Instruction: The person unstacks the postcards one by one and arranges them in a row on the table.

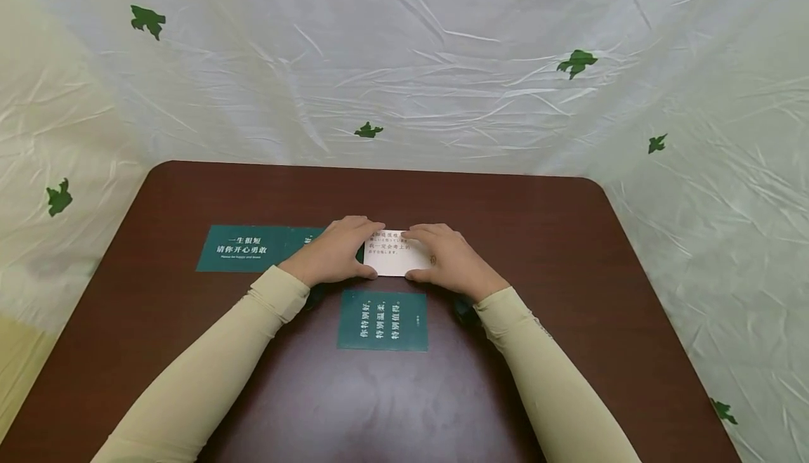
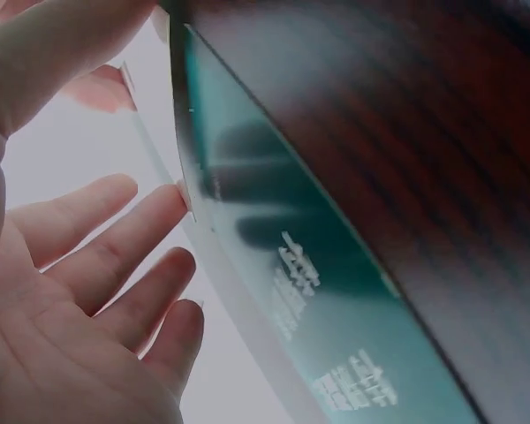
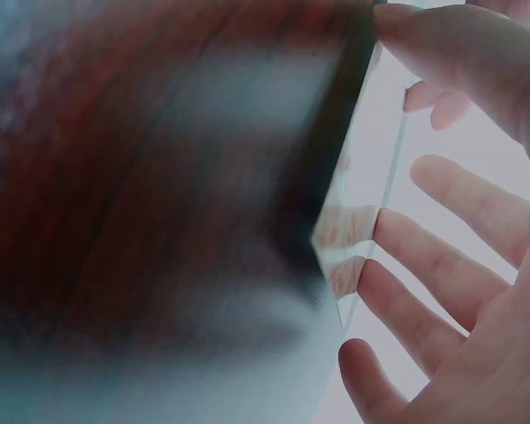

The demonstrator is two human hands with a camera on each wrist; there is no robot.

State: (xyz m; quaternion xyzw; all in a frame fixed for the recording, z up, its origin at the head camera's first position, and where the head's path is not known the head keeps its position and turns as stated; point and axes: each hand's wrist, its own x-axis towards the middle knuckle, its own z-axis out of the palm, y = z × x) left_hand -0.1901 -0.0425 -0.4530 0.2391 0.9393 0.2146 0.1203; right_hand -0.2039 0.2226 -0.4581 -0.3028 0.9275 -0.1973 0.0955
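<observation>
Between the two hands is a white card (image 1: 395,259) with printed lines of text, tilted up slightly in the wrist views. My left hand (image 1: 338,249) grips its left side, thumb at the near edge and fingers at the far one. On the opposite side my right hand (image 1: 451,259) holds it the same way, covering that end. Left of the white card, a green card (image 1: 243,249) with white writing lies beside another green card (image 1: 300,238), which the left hand partly hides. Nearer the body lies a green card (image 1: 382,320) with its text turned sideways.
All the cards are on a dark brown, glossy table (image 1: 537,217) with rounded far corners. Pale, wrinkled sheeting (image 1: 442,98) with green leaf-like shapes surrounds it on the far and side edges. Something dark (image 1: 465,308) shows partly under the right wrist.
</observation>
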